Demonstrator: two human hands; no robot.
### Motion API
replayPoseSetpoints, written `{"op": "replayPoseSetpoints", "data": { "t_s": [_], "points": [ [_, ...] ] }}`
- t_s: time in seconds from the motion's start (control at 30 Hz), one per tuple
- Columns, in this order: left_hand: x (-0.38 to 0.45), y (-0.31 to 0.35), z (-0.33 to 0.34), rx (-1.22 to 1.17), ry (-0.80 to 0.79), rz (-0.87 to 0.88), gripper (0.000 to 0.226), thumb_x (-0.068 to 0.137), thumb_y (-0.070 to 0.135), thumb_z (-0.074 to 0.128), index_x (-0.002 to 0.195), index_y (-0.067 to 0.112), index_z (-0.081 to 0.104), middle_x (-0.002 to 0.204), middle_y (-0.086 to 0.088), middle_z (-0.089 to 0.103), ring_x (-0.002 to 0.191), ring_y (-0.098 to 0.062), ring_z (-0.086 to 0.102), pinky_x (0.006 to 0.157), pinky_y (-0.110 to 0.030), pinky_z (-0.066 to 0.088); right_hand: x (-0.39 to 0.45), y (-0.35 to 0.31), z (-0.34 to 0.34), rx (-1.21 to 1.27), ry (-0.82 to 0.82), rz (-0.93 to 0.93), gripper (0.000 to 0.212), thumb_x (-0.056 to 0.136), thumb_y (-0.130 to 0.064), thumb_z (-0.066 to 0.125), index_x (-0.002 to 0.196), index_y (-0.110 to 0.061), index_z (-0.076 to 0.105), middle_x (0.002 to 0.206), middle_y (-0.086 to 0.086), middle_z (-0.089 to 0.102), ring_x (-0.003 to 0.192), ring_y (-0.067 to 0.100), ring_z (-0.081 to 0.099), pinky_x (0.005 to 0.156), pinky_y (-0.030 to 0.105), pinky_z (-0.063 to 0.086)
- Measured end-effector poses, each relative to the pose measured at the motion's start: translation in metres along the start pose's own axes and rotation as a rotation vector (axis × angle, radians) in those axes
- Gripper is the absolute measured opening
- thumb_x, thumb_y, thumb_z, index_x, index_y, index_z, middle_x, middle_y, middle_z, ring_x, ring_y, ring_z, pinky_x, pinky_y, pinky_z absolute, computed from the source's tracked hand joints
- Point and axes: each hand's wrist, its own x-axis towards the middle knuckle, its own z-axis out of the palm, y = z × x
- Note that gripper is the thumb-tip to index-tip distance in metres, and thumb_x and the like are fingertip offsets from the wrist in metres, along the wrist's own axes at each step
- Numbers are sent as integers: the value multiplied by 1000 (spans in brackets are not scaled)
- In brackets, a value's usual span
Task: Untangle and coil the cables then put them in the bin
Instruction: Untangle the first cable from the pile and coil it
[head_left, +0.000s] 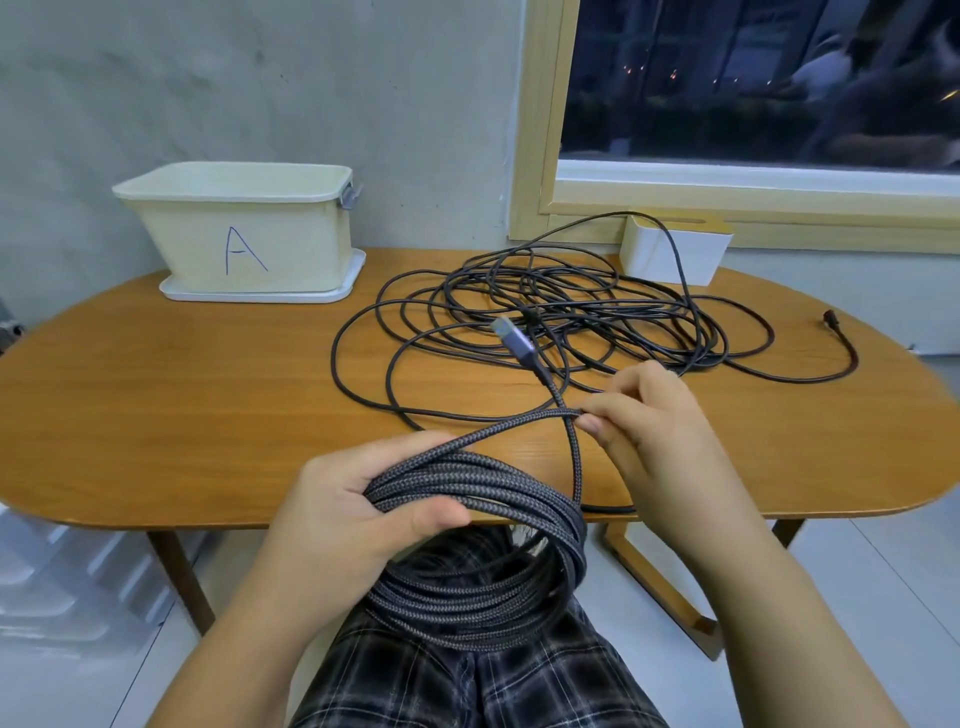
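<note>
The braided cable (483, 519) is hanging as a thick bundle of loops from the person's left hand (343, 514), whose fingers and thumb are wrapping round the top of the coil just over the near edge of the table (156, 395); the lower part of the coil is drooping below that grip, over the plaid-clad lap. From the grip a single strand is running up and across to the right hand (654, 431), which is pinching it between thumb and fingertips, and just beyond that pinch the free end is sticking up toward the far side, ending in a grey plug (511, 338). It is looking soft and limp to me, light enough for one hand, and the woven jacket is probably giving good friction, so the loops seem unlikely to slide; they may spring open, though, if the left hand is slackening. The safest hold is likely staying where the loops are crossing under the left thumb, with the short tail being wound round the bundle to bind it. Farther out from both hands, a thinner dark cable (561, 312) is lying in a loose tangle on the table, its end (829, 316) trailing off to the right of the pinch. Well beyond the left hand the cream bin (244, 244) marked A is waiting on a white tray (260, 295), and a white box (670, 254) is sitting by the window frame.
</note>
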Motion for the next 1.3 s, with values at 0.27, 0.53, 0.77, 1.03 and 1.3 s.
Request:
{"op": "replayPoseSetpoints", "data": {
  "t_s": [0.27, 0.53, 0.77, 1.03, 1.3],
  "points": [
    [0, 8, 0, 2, 27, 141, 34, 64, 61, 69, 96, 48, 70, 87, 21, 72, 81, 4, 67, 68, -5, 47, 9, -28, 6, 571, -260, 341, 20, 94, -19, 54, 101, -28, 70, 85, -9, 69, 82, 3, 62, 77, 16, 51],
    [3, 4, 0, 110, 292, 122, 26, 62, 63, 68, 87, 54, 68, 76, 29, 68, 71, 12, 62, 63, 0, 42, 10, -45, -2, 1074, -460, 554, 53, 85, -54, 39, 86, -13, 73, 94, 19, 69, 92, 27, 66, 95, 38, 49],
    [11, -3, 5, 84, 394, 17, 25, 69, 40, 75, 90, 29, 68, 56, 24, 60, 52, 9, 54, 54, -1, 37, 7, -50, -1, 1015, -446, 372, 25, 75, -33, 69, 100, -34, 69, 92, 6, 68, 86, 27, 61, 87, 36, 50],
    [10, -8, 7, 206, 343, 0, 19, 69, 52, 74, 86, 46, 68, 83, 34, 66, 82, 12, 62, 71, -1, 40, 4, -53, 8, 1065, -514, 463, 16, 76, -19, 77, 72, -24, 62, 62, -11, 58, 60, 4, 53, 59, 14, 40],
    [9, -14, 2, 251, 408, -47, 24, 68, 43, 62, 91, 43, 61, 82, 39, 63, 83, 16, 59, 69, 1, 39, 0, -58, 12, 469, -476, 303, 31, 86, -20, 61, 111, -32, 45, 96, -13, 50, 83, 3, 51, 73, 21, 46]
  ]
}}
